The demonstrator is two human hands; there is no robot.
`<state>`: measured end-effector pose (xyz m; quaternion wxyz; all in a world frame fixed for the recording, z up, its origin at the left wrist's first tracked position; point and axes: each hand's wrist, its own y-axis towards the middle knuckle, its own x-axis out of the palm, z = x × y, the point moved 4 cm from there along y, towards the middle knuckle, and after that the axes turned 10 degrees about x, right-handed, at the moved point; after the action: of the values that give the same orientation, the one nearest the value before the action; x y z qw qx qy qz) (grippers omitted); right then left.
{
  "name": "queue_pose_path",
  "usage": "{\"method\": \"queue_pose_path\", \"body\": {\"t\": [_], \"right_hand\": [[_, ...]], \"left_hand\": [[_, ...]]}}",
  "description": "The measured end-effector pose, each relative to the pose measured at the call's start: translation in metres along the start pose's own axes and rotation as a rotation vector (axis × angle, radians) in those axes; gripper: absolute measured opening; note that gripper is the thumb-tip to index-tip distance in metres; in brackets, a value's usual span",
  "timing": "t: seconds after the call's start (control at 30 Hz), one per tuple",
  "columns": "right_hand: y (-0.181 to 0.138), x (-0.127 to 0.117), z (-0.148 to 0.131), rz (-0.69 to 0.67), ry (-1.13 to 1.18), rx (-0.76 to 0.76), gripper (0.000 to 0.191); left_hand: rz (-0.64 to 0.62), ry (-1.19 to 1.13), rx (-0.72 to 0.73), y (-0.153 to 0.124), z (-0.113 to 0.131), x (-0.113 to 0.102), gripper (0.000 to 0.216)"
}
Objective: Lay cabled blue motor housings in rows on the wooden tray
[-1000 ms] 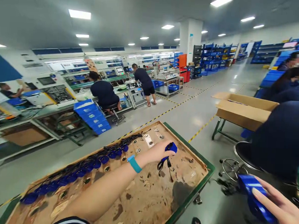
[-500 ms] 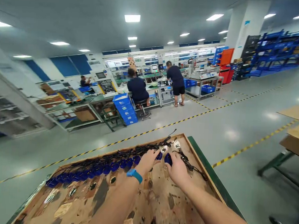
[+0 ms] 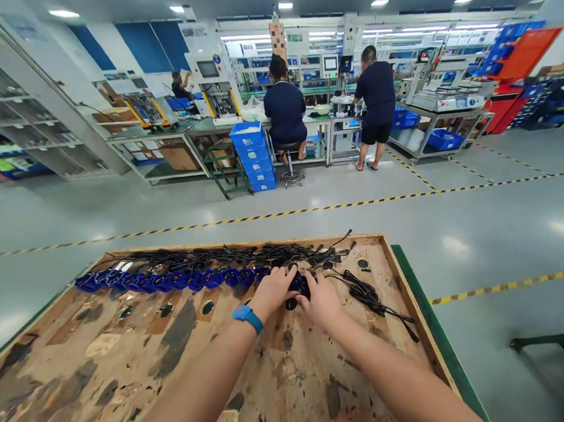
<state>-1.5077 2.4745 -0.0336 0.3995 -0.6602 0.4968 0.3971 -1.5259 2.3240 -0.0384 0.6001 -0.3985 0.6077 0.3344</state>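
Note:
A row of dark blue parts point(image 3: 178, 280) with black cables stands along the far side of a wooden tray point(image 3: 236, 372). At the row's right end, my left hand point(image 3: 274, 291) is closed on a blue part, its fingers over the top. My right hand point(image 3: 323, 301), fingers curled, grips the blue part point(image 3: 303, 284) that shows between the two hands, pressed up against its neighbour. A bundled black cable point(image 3: 369, 294) trails to the right of my right hand. Both hands partly hide the parts they hold. A blue wristband point(image 3: 248, 318) is on my left wrist.
The tray has a raised wooden rim point(image 3: 411, 312) and rests on a green surface point(image 3: 413, 274). More black cables point(image 3: 223, 253) lie behind the blue row. Beyond the striped floor tape, people work at benches near stacked blue bins point(image 3: 254, 156).
My right hand has moved left with its blue part, closing the gap to my left hand. The cable bundle has followed it. The head view has tilted down and swung.

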Motion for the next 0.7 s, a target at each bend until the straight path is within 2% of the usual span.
{"method": "queue_pose_path", "body": {"t": [0.07,0.17,0.27,0.33,0.43,0.5,0.57,0.7], "right_hand": [[-0.009,-0.018,0.014,0.054,0.011,-0.024,0.072],[-0.019,-0.046,0.059,0.152,-0.117,0.019,0.068],[-0.017,-0.056,0.111,0.062,-0.252,0.111,0.066],[-0.01,-0.054,0.131,-0.05,-0.255,0.074,0.056],[0.006,-0.055,0.136,-0.138,-0.27,-0.024,0.032],[0.018,-0.063,0.131,-0.107,-0.35,-0.059,0.025],[0.03,-0.075,0.124,-0.024,-0.442,-0.117,0.024],[0.058,-0.094,0.116,0.108,-0.517,-0.263,0.034]], "left_hand": [[0.001,0.01,0.026,-0.002,-0.001,-0.001,0.08],[-0.001,0.064,0.049,-0.008,0.005,-0.005,0.091],[0.056,0.127,0.035,-0.014,0.014,-0.009,0.094],[0.12,0.126,0.048,-0.015,0.02,-0.009,0.093],[0.161,0.061,0.186,-0.011,0.027,-0.004,0.093],[0.153,0.025,0.279,-0.007,0.031,0.002,0.094],[0.143,0.01,0.304,-0.005,0.035,0.008,0.093],[0.169,0.01,0.227,-0.001,0.052,0.023,0.09]]}}
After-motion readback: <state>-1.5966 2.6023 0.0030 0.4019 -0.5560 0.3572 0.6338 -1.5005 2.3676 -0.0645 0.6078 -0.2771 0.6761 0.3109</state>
